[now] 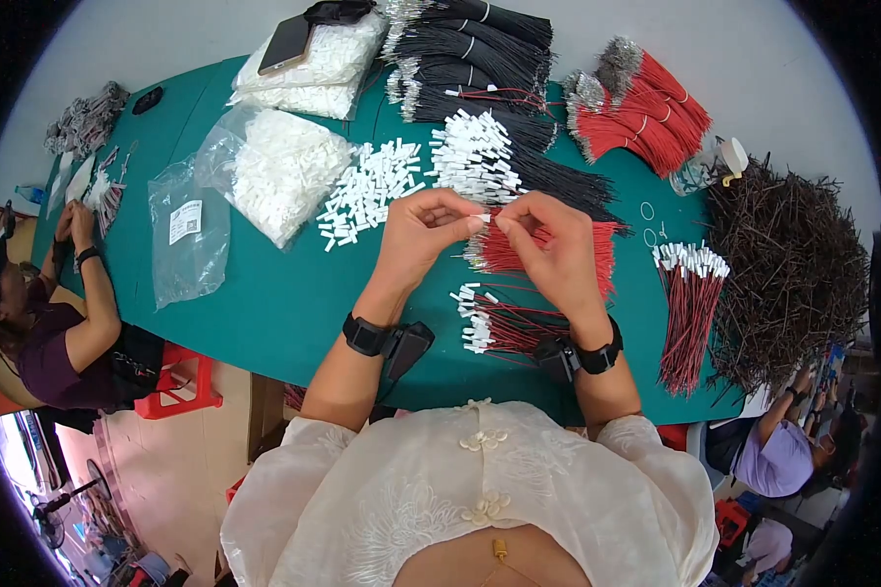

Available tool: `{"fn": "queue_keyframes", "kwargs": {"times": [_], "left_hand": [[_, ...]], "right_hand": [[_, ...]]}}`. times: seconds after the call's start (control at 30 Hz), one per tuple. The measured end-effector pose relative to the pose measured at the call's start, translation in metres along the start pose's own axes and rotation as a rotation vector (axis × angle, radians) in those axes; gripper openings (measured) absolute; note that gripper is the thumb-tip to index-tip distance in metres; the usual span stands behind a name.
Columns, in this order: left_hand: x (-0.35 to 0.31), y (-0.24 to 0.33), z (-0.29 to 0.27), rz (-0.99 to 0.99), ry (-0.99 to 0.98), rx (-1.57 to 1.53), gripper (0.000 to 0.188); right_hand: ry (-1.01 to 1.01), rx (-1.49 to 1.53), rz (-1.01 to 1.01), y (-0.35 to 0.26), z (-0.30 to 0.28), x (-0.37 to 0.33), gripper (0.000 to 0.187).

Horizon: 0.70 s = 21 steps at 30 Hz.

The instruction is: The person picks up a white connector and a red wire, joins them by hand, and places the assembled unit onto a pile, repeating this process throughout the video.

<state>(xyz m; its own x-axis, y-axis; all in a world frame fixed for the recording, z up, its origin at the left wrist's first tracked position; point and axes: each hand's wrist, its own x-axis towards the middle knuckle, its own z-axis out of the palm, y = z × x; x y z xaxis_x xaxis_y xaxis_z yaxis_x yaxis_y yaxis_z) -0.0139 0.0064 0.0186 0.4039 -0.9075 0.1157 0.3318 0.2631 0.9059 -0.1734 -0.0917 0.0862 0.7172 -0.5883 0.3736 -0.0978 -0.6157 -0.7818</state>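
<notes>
Above the middle of the green table, my two hands meet fingertip to fingertip. My left hand [423, 227] pinches a small white connector housing [484, 219] between thumb and forefinger. Close against its other end, my right hand [556, 243] is closed in a pinch; what lies between its fingertips is too small to make out. Just under the hands lies a bundle of red wires [597, 256]. Nearer me rests a pile of dark and red wires with white housings [514, 323]. Loose white housings [372, 188] and a denser heap of them [475, 157] lie beyond the hands.
Bags of white housings [289, 166] stand left, beside a flat plastic bag [191, 235]. Black wire bundles [485, 49] and red wire bundles [646, 112] lie at the back. Right are a finished-looking wire bunch [693, 313], a jar [695, 174] and a brown heap [788, 264]. Co-workers sit both sides.
</notes>
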Motion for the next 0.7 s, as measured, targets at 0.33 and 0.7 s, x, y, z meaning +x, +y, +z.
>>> {"fn": "queue_keyframes", "kwargs": {"times": [0.33, 0.7], "left_hand": [[0.013, -0.021, -0.022, 0.109, 0.343, 0.543, 0.027], [0.011, -0.038, -0.027, 0.183, 0.329, 0.864, 0.043]], "right_hand": [[0.030, -0.214, -0.027, -0.034, -0.048, -0.013, 0.009], [-0.366, -0.308, 0.009, 0.021, -0.022, -0.044, 0.017]]}}
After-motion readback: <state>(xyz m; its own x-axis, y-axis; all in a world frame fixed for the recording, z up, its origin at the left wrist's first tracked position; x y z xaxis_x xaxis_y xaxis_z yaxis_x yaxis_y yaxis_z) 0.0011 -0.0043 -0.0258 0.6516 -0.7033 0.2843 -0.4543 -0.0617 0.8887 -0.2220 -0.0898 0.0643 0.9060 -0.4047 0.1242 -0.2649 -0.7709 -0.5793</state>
